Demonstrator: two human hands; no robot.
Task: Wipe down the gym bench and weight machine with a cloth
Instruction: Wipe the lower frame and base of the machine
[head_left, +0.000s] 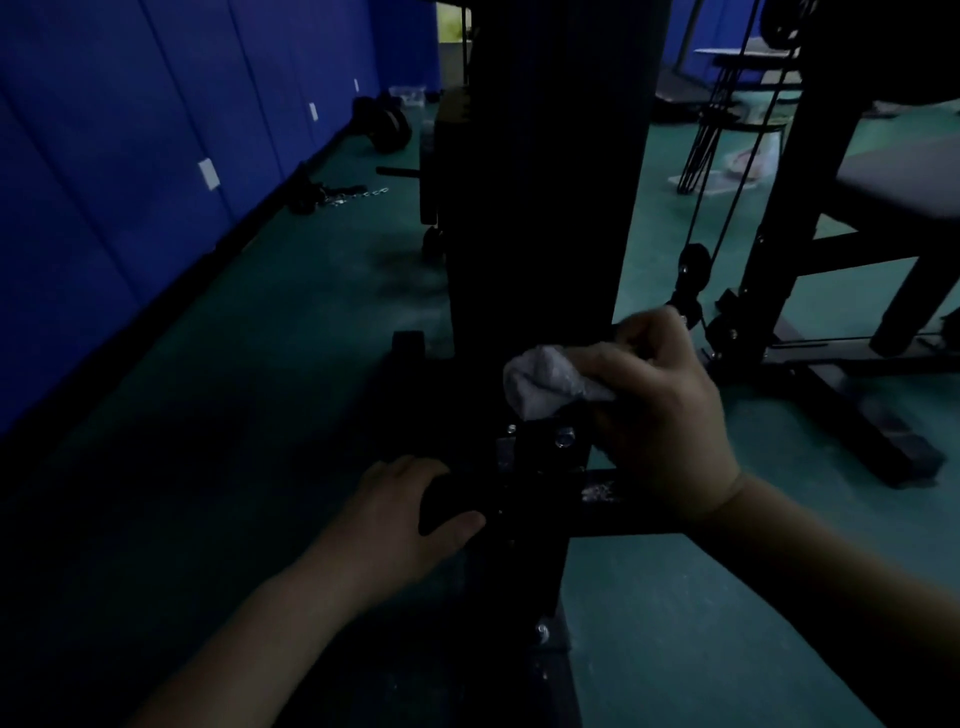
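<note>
A crumpled pale grey cloth (548, 381) is bunched in the right hand (660, 410), whose fingers are curled tightly round it, and it is pressed against the lower part of the broad black upright column of the weight machine (550, 197), just above a bracket with shiny silver bolts (563, 439). Below the cloth and to the column's left, the left hand (410, 512) wraps around the rounded end of a black horizontal bar (452, 501), thumb underneath and fingers over the top. A black crossbar (623, 501) of the frame runs out to the right of the column under the right wrist. Right of the column, thin black cables (727, 156) run down to a small black pulley (693, 265) near the floor, and beyond them stands a black padded gym bench (898, 182) on dark legs. The floor is dull green rubber matting (260, 322). Well to the left of the column, blue padded wall panels (130, 156) line the room, with dark weight plates (387, 127) lying at their foot.
</note>
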